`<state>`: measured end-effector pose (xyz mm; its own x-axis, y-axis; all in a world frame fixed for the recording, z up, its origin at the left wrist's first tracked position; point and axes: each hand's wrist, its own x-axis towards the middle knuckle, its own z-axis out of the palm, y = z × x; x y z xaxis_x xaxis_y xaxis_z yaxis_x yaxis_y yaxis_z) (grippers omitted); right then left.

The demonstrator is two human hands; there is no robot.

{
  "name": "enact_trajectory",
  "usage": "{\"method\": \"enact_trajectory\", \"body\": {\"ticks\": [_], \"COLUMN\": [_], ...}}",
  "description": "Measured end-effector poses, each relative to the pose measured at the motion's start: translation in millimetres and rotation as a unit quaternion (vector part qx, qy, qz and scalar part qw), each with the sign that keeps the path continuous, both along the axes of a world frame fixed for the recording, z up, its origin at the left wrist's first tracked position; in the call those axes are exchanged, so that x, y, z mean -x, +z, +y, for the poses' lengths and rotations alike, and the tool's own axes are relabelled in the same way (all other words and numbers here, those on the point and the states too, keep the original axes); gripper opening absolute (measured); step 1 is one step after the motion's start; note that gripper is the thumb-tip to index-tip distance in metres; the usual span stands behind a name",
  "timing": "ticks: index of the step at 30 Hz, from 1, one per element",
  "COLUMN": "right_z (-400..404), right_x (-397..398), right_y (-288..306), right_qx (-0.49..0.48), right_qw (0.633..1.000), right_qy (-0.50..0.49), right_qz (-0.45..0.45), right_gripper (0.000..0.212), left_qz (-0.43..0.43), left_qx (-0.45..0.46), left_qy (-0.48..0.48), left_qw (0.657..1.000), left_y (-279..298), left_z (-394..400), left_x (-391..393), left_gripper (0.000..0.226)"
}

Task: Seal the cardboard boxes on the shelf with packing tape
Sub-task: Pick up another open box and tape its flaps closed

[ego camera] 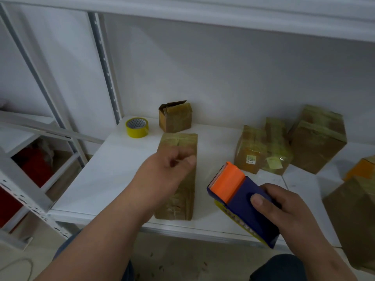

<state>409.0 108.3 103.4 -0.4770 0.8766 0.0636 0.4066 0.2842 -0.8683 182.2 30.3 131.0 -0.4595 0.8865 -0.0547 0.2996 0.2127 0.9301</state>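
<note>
A long cardboard box (182, 199) wrapped in tape lies on the white shelf (113, 171), running front to back. My left hand (168, 171) hovers over its middle, fingers loosely curled and blurred, holding nothing that I can see. My right hand (284, 207) grips a blue and orange tape dispenser (239, 199) to the right of that box, above the shelf's front edge, orange head pointing to the back left. A small box (175, 117) with a raised flap stands by the back wall. A yellow tape roll (137, 127) lies left of it.
Taped boxes (250, 151) (277, 147) (318, 138) cluster at the back right. A larger box (353, 216) and an orange one (363, 169) stand at the far right. Metal uprights (105, 65) and a lower shelf with red items (34, 165) lie to the left. An upper shelf (223, 11) hangs overhead.
</note>
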Motion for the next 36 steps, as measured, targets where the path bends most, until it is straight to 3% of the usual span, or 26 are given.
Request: {"method": "enact_trajectory", "body": {"ticks": [4,9,13,17,22,25,28,33,36], "right_z": [-12.5,-19.3,-22.4,-23.4,-24.1,-19.5,-11.4,5.2,14.3], "right_x": [1.1,-0.3,2.6,6.5,10.5,12.6,13.2,-5.3,-16.3], "right_y": [3.5,-0.3,1.3,1.4,4.2,8.2,17.4,26.0,27.2], "right_qx": [-0.005,-0.016,-0.018,-0.015,-0.06,-0.076,-0.078,-0.074,-0.04], "right_qw": [0.999,0.999,0.999,0.999,0.994,0.991,0.989,0.99,0.992], "right_qy": [0.025,0.031,0.035,0.04,0.07,0.087,0.104,0.077,0.065], "right_qz": [0.025,0.011,-0.007,-0.021,-0.064,-0.073,-0.076,-0.091,-0.097], "right_gripper": [0.042,0.043,0.059,0.042,0.056,0.039,0.037,0.066,0.072], "left_qz": [-0.177,-0.198,-0.181,-0.127,-0.005,0.022,0.004,-0.09,-0.115], "left_qx": [0.015,0.039,0.03,0.026,0.007,-0.006,-0.025,-0.109,-0.106], "left_qy": [-0.089,-0.133,-0.093,-0.055,0.01,0.032,0.057,0.182,0.175], "left_qw": [0.98,0.97,0.979,0.99,1.0,0.999,0.998,0.973,0.972], "left_y": [-3.9,-13.0,-12.9,-13.6,-13.5,-10.6,-2.6,16.8,12.5], "left_z": [-7.9,-14.4,-15.2,-15.5,-14.2,-15.1,-16.5,-21.4,-20.8], "left_x": [-10.9,-14.4,-17.9,-18.9,-18.1,-16.1,-13.2,50.2,79.5], "left_gripper": [0.057,0.032,0.023,0.032,0.032,0.031,0.026,0.021,0.022]}}
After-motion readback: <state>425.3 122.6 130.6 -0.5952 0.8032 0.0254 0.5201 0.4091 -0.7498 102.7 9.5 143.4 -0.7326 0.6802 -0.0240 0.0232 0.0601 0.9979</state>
